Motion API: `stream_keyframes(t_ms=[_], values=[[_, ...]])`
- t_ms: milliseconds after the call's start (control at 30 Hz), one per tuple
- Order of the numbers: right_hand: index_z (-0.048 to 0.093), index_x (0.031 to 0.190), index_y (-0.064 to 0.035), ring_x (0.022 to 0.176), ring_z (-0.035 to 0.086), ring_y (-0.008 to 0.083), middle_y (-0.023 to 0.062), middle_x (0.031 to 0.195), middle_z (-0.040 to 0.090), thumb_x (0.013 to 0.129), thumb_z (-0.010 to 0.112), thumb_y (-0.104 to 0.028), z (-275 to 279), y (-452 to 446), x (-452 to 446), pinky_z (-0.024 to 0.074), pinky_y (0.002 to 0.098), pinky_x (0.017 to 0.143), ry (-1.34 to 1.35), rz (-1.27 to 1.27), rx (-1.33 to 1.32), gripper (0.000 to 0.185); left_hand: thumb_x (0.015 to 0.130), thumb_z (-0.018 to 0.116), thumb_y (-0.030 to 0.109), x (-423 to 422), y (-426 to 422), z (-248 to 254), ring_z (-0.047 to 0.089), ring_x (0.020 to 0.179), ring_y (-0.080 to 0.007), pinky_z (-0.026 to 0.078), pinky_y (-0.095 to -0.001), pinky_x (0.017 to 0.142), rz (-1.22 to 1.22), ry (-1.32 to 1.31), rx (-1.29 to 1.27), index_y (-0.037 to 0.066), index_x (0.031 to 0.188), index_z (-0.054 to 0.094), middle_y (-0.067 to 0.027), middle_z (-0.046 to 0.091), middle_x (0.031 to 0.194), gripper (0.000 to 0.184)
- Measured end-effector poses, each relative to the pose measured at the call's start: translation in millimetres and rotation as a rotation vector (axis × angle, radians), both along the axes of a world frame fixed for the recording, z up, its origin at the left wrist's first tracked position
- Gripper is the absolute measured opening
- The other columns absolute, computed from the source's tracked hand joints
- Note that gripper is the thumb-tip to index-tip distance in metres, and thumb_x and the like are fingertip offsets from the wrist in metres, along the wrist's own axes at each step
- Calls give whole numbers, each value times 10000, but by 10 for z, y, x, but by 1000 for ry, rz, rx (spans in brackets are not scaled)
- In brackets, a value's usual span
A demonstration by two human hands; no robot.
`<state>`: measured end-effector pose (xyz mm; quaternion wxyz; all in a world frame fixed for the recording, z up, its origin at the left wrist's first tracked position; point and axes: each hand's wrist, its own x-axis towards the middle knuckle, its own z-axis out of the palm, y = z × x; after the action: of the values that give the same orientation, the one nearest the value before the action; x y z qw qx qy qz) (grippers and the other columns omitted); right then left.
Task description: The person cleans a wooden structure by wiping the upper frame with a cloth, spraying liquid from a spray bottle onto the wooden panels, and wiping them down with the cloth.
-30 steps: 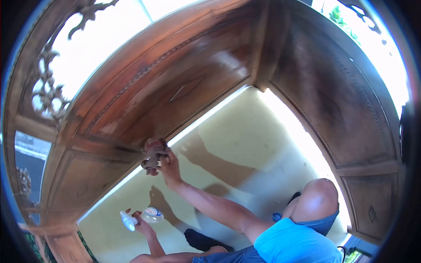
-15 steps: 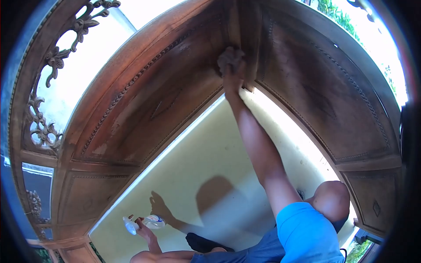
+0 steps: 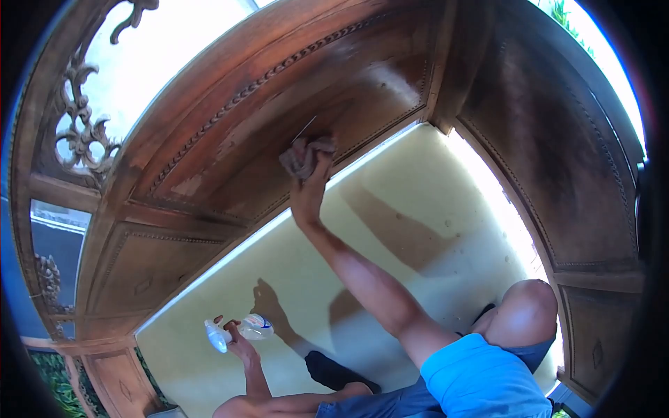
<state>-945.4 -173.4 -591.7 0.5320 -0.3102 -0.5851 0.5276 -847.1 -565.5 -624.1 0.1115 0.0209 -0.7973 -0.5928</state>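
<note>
My right hand (image 3: 310, 194) presses a bunched grey-brown cloth (image 3: 300, 160) against the carved wooden panel (image 3: 237, 150), near its lower edge. The fingers are closed round the cloth. Low on the left, my left hand (image 3: 240, 343) is wrapped round a spray bottle (image 3: 259, 329) held on its side. The bottle has a clear body with a label, and its white spray head (image 3: 217, 336) points left. A thin pale line marks the panel just above the cloth.
Under me is a pale yellow-green flat surface (image 3: 376, 244), bounded by wooden panels. Another carved panel (image 3: 516, 146) rises on the right, with openwork carving (image 3: 83, 118) at far left. My foot in a dark sock (image 3: 334, 370) and my bent knee (image 3: 523, 313) rest close by.
My right hand has moved the cloth from the corner, left and down along the left panel. My view has turned left. My left hand still holds the spray bottle.
</note>
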Motion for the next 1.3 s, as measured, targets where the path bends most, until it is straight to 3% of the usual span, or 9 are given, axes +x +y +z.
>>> stream_keyframes(t_ms=[333,467,533,633,733,867,1000,1133,1300], values=[[360,1389,-37,1276,405,509,286,1369,366,806,616,125,115,-1526,-277,327,532,1114,-78,373,14,657,992,540,80,32,-15,28,536,896,-152,422,-376,907,-38,-30,-75,82,1342,457,-31,575,904,360],[331,1441,-42,1360,322,561,319,1472,298,797,603,122,153,-1711,-235,306,535,1142,-1,454,53,718,991,543,78,-22,-81,-12,539,889,-153,426,-368,894,-47,-31,-78,81,1342,462,-32,573,900,360],[334,1460,-37,1399,368,511,303,1474,372,829,603,112,205,-1636,-74,340,516,1132,67,551,-6,702,992,544,78,-63,-126,-64,539,873,-152,433,-351,874,-26,-18,-109,86,1336,473,-35,570,896,351],[316,1533,-75,1203,595,266,169,1245,599,983,576,1,238,-1301,206,491,406,985,239,703,-321,613,995,561,68,-82,-125,-70,550,848,-151,446,-343,845,-13,-42,-89,95,1336,495,-36,573,881,348],[215,1615,-59,1301,565,301,230,1410,552,1014,614,-204,131,-513,594,433,377,1079,282,647,-641,737,1012,575,74,-196,-383,-321,551,823,-151,452,-343,822,-1,-75,-121,99,1330,516,-34,572,860,324],[160,1640,-78,1372,475,237,157,1552,434,1049,569,-412,-61,1041,936,438,347,1086,417,289,-352,793,1027,577,96,-346,-253,-288,547,816,-153,455,-344,811,2,-88,-180,102,1305,533,-33,571,852,282],[221,1610,-52,1272,524,213,133,1468,493,1017,596,-300,428,2424,1315,480,345,1010,463,95,-410,745,1031,576,102,-311,-82,-130,547,812,-154,456,-344,805,13,-53,-189,92,1275,545,-35,572,849,246],[321,1537,-12,1255,562,294,187,1413,537,954,695,-224,673,3260,1109,473,390,1013,234,-267,12,725,1035,575,108,-187,97,-51,548,809,-155,458,-344,799,36,-36,-189,82,1245,557,-37,573,846,212],[452,1444,9,1256,568,378,240,1349,577,895,761,-137,770,3137,714,455,432,1037,107,-422,212,646,1040,574,115,-50,313,78,548,805,-157,460,-343,793,75,-22,-186,72,1215,568,-39,575,843,181]])
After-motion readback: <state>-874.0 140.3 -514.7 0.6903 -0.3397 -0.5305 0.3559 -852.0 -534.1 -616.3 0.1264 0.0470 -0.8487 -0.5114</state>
